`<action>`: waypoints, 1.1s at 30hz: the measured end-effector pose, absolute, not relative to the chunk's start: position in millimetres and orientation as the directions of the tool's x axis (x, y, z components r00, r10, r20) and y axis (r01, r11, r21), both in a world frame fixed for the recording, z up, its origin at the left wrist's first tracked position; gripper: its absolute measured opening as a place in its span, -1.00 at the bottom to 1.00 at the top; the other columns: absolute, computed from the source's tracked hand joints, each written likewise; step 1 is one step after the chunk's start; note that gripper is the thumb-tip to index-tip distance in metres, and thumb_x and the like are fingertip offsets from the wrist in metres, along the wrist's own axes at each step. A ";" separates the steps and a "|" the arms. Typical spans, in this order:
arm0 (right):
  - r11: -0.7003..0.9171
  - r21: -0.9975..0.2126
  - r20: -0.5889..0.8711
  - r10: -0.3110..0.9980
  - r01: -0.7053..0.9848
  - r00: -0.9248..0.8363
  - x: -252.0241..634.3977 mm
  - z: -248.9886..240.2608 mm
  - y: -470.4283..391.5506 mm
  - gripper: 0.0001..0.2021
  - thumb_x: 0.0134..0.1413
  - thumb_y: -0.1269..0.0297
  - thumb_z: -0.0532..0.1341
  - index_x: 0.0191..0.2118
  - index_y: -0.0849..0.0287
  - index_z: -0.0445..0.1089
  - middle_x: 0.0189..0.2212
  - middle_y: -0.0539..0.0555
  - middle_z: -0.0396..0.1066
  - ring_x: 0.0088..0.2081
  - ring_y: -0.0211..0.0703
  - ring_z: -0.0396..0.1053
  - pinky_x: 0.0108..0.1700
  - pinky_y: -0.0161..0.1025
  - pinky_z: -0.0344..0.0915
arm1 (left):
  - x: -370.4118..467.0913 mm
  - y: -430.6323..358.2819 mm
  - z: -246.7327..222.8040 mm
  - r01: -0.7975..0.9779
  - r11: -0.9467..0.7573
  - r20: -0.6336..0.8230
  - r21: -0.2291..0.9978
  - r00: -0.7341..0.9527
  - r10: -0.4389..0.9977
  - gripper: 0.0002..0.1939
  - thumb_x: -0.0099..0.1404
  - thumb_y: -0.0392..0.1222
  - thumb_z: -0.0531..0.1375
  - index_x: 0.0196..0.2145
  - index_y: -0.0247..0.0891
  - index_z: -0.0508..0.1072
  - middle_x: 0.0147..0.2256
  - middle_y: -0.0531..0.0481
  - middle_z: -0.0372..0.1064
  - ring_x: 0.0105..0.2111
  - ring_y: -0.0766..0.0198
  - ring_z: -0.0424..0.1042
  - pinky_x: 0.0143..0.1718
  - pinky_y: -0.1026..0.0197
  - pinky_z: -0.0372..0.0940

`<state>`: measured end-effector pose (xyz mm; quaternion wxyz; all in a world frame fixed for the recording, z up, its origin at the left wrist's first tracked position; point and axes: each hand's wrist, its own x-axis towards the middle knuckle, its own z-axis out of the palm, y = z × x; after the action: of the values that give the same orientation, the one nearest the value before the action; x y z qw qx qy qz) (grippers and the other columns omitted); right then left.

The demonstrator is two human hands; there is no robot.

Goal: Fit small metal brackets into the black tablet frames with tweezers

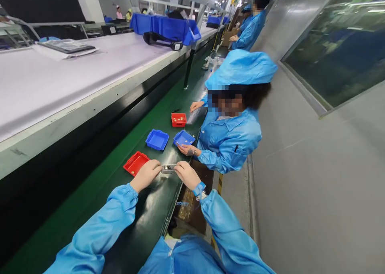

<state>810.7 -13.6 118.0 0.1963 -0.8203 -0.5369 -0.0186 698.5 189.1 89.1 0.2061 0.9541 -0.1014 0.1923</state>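
Note:
A small clear piece with dark and shiny parts (168, 169) is held level between both hands above the green work surface (147, 214). The fingers of my left hand (146, 175) pinch its left end. At its right end, my right hand (187, 174) grips it with closed fingers. Just behind my left hand lies a red tray (136, 163) with a few tiny pieces in it. A blue tray (157, 140) stands beyond the held piece, and a second blue tray (183, 138) with small bits is to its right.
A co-worker in blue (231, 133) sits at the right, one hand by the second blue tray. A small red bin (179, 120) stands farther back. Above the left side runs a white shelf (99, 77) with blue bins (168, 27) and a black scanner-like device (162, 40).

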 end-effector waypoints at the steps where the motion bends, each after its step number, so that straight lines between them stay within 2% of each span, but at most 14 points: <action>1: -0.319 -0.352 0.297 0.853 0.880 0.429 804.3 129.7 -16.9 -0.83 0.18 0.35 0.05 -0.28 0.27 0.36 -0.17 0.22 0.23 -0.12 -0.11 0.21 -0.08 -0.16 0.25 | 688.0 187.8 101.4 -0.252 -0.895 0.438 0.368 0.896 -0.072 -0.78 0.33 -0.25 -0.01 -0.22 -0.33 0.41 -0.10 -0.19 0.20 -0.05 0.15 0.20 -0.04 0.07 0.19; 3: -0.234 -0.498 0.375 0.810 0.835 0.451 793.2 152.8 -22.2 -0.86 0.17 0.34 0.08 -0.31 0.28 0.34 -0.13 0.24 0.18 -0.09 -0.12 0.21 -0.07 -0.18 0.24 | 667.3 184.5 127.8 -0.223 -0.873 0.469 0.434 0.883 0.007 -0.82 0.32 -0.22 0.04 -0.24 -0.31 0.40 0.02 -0.18 0.12 0.05 0.15 0.14 0.05 0.08 0.14; 4: -0.182 -0.574 0.378 0.807 0.799 0.455 788.5 163.4 -24.0 -0.87 0.16 0.34 0.09 -0.33 0.27 0.33 -0.17 0.22 0.21 -0.13 -0.15 0.23 -0.11 -0.20 0.25 | 657.5 182.6 140.7 -0.230 -0.835 0.461 0.499 0.887 0.031 -0.85 0.31 -0.23 0.05 -0.25 -0.31 0.39 0.01 -0.16 0.15 0.03 0.20 0.18 0.04 0.12 0.16; 6: -0.113 -0.705 0.318 0.832 0.700 0.455 779.9 180.8 -25.9 -0.89 0.15 0.33 0.12 -0.35 0.25 0.30 -0.31 0.13 0.28 -0.27 -0.24 0.27 -0.22 -0.26 0.25 | 639.4 178.1 163.5 -0.263 -0.735 0.434 0.625 0.900 0.047 -0.90 0.30 -0.26 0.07 -0.27 -0.30 0.36 -0.11 -0.10 0.27 -0.10 0.32 0.29 -0.04 0.23 0.23; 8: -0.076 -0.832 0.249 0.833 0.549 0.494 771.5 192.8 -26.1 -0.92 0.13 0.33 0.15 -0.27 0.21 0.30 -0.41 0.05 0.30 -0.36 -0.29 0.28 -0.28 -0.30 0.25 | 623.4 172.6 180.2 -0.265 -0.651 0.417 0.711 0.905 0.087 -0.92 0.29 -0.29 0.09 -0.27 -0.30 0.36 -0.24 -0.04 0.34 -0.22 0.37 0.34 -0.13 0.29 0.27; 11: 0.019 -0.962 0.182 0.790 0.274 0.585 758.3 203.9 -25.7 -0.74 0.07 0.35 0.20 -0.10 0.16 0.23 -0.41 0.01 0.34 -0.36 -0.33 0.32 -0.26 -0.35 0.27 | 603.5 162.6 194.5 -0.178 -0.556 0.373 0.812 0.890 0.261 -0.86 0.25 -0.28 0.13 -0.21 -0.29 0.36 -0.29 -0.03 0.36 -0.29 0.38 0.37 -0.21 0.31 0.29; 15: 0.085 -0.985 0.155 0.802 0.147 0.576 744.7 214.5 -27.2 -0.73 0.03 0.37 0.23 -0.12 0.16 0.23 -0.43 -0.01 0.37 -0.37 -0.36 0.34 -0.26 -0.39 0.28 | 584.0 149.0 204.1 -0.133 -0.375 0.305 0.918 0.840 0.448 -0.72 0.23 -0.26 0.16 -0.09 -0.32 0.27 -0.37 -0.02 0.36 -0.34 0.36 0.39 -0.23 0.28 0.31; 21: 0.116 -0.989 0.145 0.820 0.087 0.553 737.2 229.8 -23.5 -0.75 -0.01 0.37 0.27 -0.17 0.19 0.28 -0.45 0.00 0.40 -0.39 -0.39 0.35 -0.27 -0.43 0.29 | 567.7 138.7 213.4 -0.189 -0.273 0.315 0.943 0.768 0.557 -0.74 0.23 -0.27 0.17 -0.12 -0.28 0.26 -0.39 0.01 0.33 -0.34 0.40 0.36 -0.21 0.31 0.28; 23: 0.127 -0.991 0.133 0.812 0.049 0.568 736.3 234.1 -17.0 -0.76 -0.04 0.35 0.29 -0.20 0.20 0.30 -0.45 0.00 0.39 -0.40 -0.39 0.35 -0.28 -0.44 0.29 | 569.7 137.7 208.3 -0.302 -0.178 0.349 0.937 0.769 0.536 -0.56 0.19 -0.16 0.22 0.00 -0.24 0.21 -0.24 -0.06 0.33 -0.18 0.32 0.35 -0.09 0.24 0.25; 25: 0.151 -0.989 0.129 0.796 0.013 0.592 736.5 237.2 -8.9 -0.75 -0.07 0.32 0.31 -0.23 0.20 0.32 -0.45 0.00 0.39 -0.40 -0.40 0.33 -0.30 -0.46 0.27 | 576.3 134.6 196.8 -0.386 -0.007 0.350 0.923 0.828 0.438 -0.30 0.11 0.03 0.26 0.13 -0.20 0.09 -0.01 -0.18 0.21 0.03 0.16 0.24 0.05 0.13 0.16; 27: 0.166 -0.986 0.126 0.775 -0.008 0.619 738.2 239.0 -1.4 -0.75 -0.10 0.30 0.32 -0.24 0.19 0.34 -0.44 0.00 0.37 -0.40 -0.40 0.32 -0.31 -0.47 0.26 | 585.3 126.6 181.9 -0.353 0.146 0.287 0.924 0.894 0.345 -0.16 0.04 0.11 0.28 0.17 -0.23 0.04 0.09 -0.26 0.11 0.08 0.05 0.18 0.08 0.07 0.13; 29: 0.176 -0.984 0.120 0.758 -0.024 0.641 741.1 239.8 3.4 -0.75 -0.10 0.30 0.33 -0.25 0.18 0.34 -0.43 -0.01 0.36 -0.40 -0.40 0.31 -0.31 -0.47 0.25 | 593.4 113.6 169.3 -0.251 0.220 0.156 0.943 0.914 0.375 -0.22 0.01 0.02 0.33 0.11 -0.31 0.15 0.02 -0.28 0.21 -0.01 0.06 0.29 0.03 0.07 0.19; 31: 0.191 -0.980 0.108 0.743 -0.054 0.660 744.0 240.2 4.7 -0.74 -0.10 0.30 0.33 -0.24 0.18 0.33 -0.43 -0.02 0.33 -0.40 -0.40 0.29 -0.31 -0.46 0.24 | 598.1 99.2 163.5 -0.148 0.270 0.004 0.951 0.883 0.470 -0.35 -0.01 -0.05 0.34 -0.02 -0.40 0.28 -0.09 -0.26 0.32 -0.12 0.10 0.37 -0.04 0.10 0.24; 33: 0.200 -0.975 0.086 0.731 -0.093 0.677 745.4 240.1 3.4 -0.73 -0.11 0.29 0.33 -0.24 0.19 0.31 -0.44 -0.03 0.32 -0.42 -0.39 0.28 -0.32 -0.45 0.24 | 599.1 88.4 165.1 -0.090 0.305 -0.095 0.948 0.835 0.542 -0.48 0.02 -0.03 0.32 -0.15 -0.46 0.37 -0.18 -0.24 0.38 -0.20 0.14 0.41 -0.10 0.14 0.28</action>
<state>745.4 3.4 240.1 0.7213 -0.5641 -0.2828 0.2857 599.1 88.4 165.1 0.7817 0.5536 0.2040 0.2023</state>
